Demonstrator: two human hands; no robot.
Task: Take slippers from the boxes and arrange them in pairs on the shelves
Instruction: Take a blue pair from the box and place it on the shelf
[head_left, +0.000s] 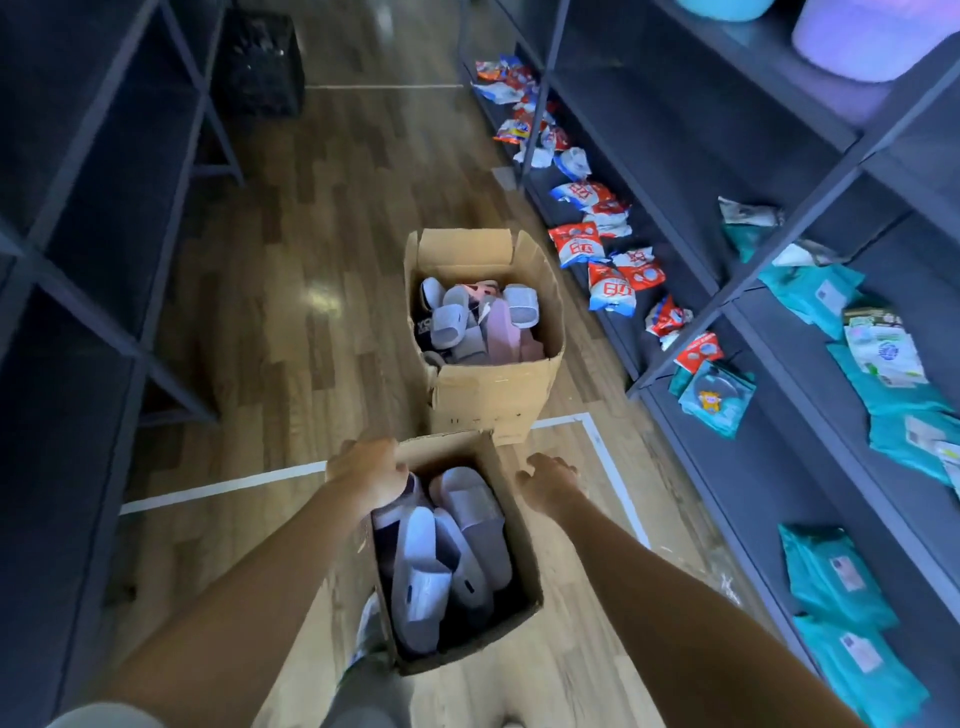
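Note:
Two open cardboard boxes stand on the wooden floor in the aisle. The near box (519, 587) holds several white and grey slippers (457, 551). My left hand (371, 470) grips the near box's far left corner, fingers curled over the rim. My right hand (548, 478) hovers just beyond its right wall with loosely curled fingers, holding nothing. The far box (493, 389) is filled with grey, white and pink slippers (478, 319).
Dark shelves (78, 260) line the left side. Shelves on the right (810, 426) carry red-and-white packets (613, 280) and teal packets (831, 577). A black crate (260, 67) sits far down the aisle. White tape lines (223, 486) mark the floor.

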